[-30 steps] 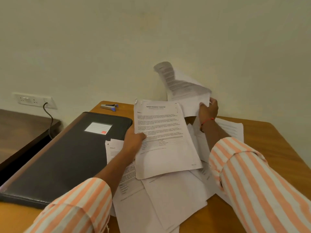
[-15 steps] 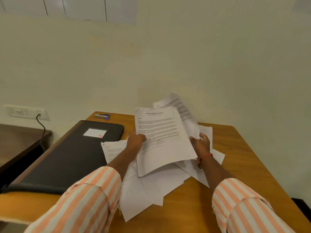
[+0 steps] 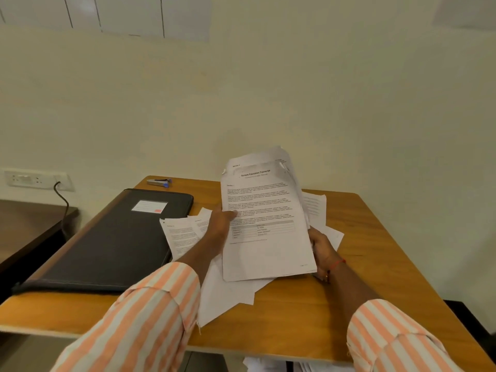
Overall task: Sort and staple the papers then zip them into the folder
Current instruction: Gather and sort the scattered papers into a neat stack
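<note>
Far left: white wall socket with a dark cable plugged in. The cable's lower end was hidden behind a dark wood side table, which was itself cut off by the frame.

Black folder: flat, rectangular, rounded corners, matte leathery face. It lay closed on the left part of the orange-brown wooden table. White label with a red patch on the cover, print unreadable. Nothing of the inside showed, and the zip was too small to make out.

Stapler: small, metal, blue end, at the table's far edge beyond the folder and apart from it.

Loose papers: white printed sheets fanned and overlapping mid-table. They were partly under the arms and the raised sheets, so the count was unclear. Couldn't tell whether the leftmost sheet touched the folder's right edge or lay over it.

Left hand gripped the left edge of the held stack, thumb on the front and fingers out of sight behind.

The held stack was several sheets raised off the table, top corners curling. The heading read "Sample Education Transcript". The body text was blurred, with a small grid lower down.

Right hand held the stack's lower right edge, fingers mostly hidden behind the paper. Red thread on that wrist.

Orange-and-white striped sleeves, cut off at the bottom. More white sheets sat below the table's near edge, mostly cropped.
</note>
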